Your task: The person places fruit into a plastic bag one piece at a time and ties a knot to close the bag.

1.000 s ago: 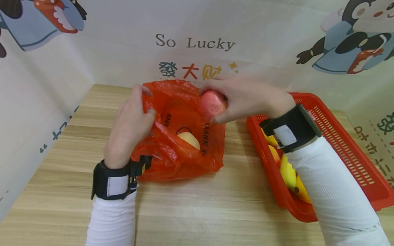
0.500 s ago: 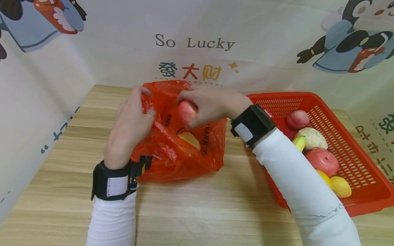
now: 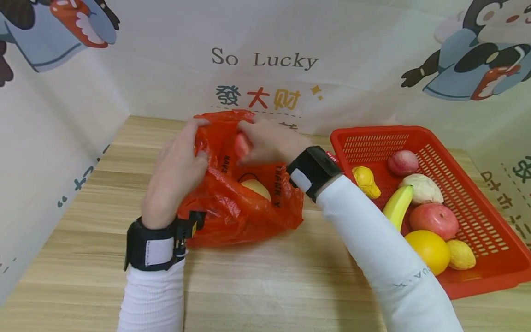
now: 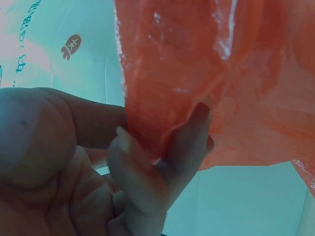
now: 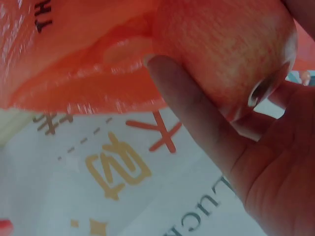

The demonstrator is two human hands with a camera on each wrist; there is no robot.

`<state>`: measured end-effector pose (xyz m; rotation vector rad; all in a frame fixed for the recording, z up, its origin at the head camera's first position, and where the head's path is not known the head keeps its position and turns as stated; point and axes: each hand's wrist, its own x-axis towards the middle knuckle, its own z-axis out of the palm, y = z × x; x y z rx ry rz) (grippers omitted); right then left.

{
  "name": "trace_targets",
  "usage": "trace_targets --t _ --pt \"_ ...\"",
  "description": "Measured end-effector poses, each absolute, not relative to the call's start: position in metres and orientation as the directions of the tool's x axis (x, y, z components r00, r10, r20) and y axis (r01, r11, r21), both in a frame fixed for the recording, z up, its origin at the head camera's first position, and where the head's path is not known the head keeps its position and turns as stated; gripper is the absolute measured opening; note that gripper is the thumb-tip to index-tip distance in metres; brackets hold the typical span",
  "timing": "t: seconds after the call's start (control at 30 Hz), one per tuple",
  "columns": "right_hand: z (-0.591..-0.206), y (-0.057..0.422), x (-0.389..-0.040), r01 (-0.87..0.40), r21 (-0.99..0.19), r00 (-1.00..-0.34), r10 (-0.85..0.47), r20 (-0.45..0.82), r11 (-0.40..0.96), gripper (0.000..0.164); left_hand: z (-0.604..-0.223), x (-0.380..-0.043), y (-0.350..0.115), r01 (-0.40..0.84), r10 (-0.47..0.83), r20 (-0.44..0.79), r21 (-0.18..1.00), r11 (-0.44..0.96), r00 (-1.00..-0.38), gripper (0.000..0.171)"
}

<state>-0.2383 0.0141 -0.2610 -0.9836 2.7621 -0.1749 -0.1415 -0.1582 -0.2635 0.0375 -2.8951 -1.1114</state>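
Observation:
My left hand (image 3: 174,170) pinches the left edge of a red plastic bag (image 3: 244,226). In the left wrist view, the thin film of the bag (image 4: 162,59) runs between thumb and fingers. Held in my right hand (image 3: 271,140) is a red apple (image 3: 242,147), at the upper part of the bag's mouth. The right wrist view shows the streaked apple (image 5: 221,49) close up, its dimpled end towards the palm and the bag's rim beside it. A pale round thing (image 3: 256,189) lies inside the bag, partly hidden by its front fold.
A red plastic basket (image 3: 491,269) stands at the right. In it lie a banana (image 3: 398,207), a peach (image 3: 403,163), an orange (image 3: 429,251), a lemon (image 3: 461,254) and other produce. A printed white sheet (image 3: 166,69) rises behind the wooden table (image 3: 269,295).
My right hand has carried the apple leftward from the bag's right side into its mouth. The arm has uncovered more of the basket. My left hand keeps its grip, almost unmoved.

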Motion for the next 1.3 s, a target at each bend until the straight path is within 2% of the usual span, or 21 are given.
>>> trace_targets --t 0.3,0.67,0.97,1.3 --pt "-0.282 -0.006 -0.241 -0.512 -0.234 -0.799 -0.558 -0.223 0.827 0.063 -0.266 -0.142 -0.158 0.002 -0.023 0.029 0.67 0.743 -0.999 0.063" --pt "-0.309 -0.03 -0.235 -0.412 -0.216 -0.843 -0.46 -0.279 0.885 0.067 -0.264 -0.14 -0.16 -0.025 -0.043 0.01 0.685 0.728 -0.999 0.064" --pt "-0.321 -0.024 -0.235 -0.392 -0.185 -0.853 -0.431 -0.295 0.901 0.055 -0.262 -0.142 -0.159 -0.005 -0.014 0.007 0.693 0.721 -1.0 0.079" --pt "-0.33 -0.021 -0.236 -0.37 -0.194 -0.853 -0.415 -0.318 0.909 0.053 -0.263 -0.143 -0.158 0.011 0.012 0.003 0.683 0.73 -1.0 0.081"
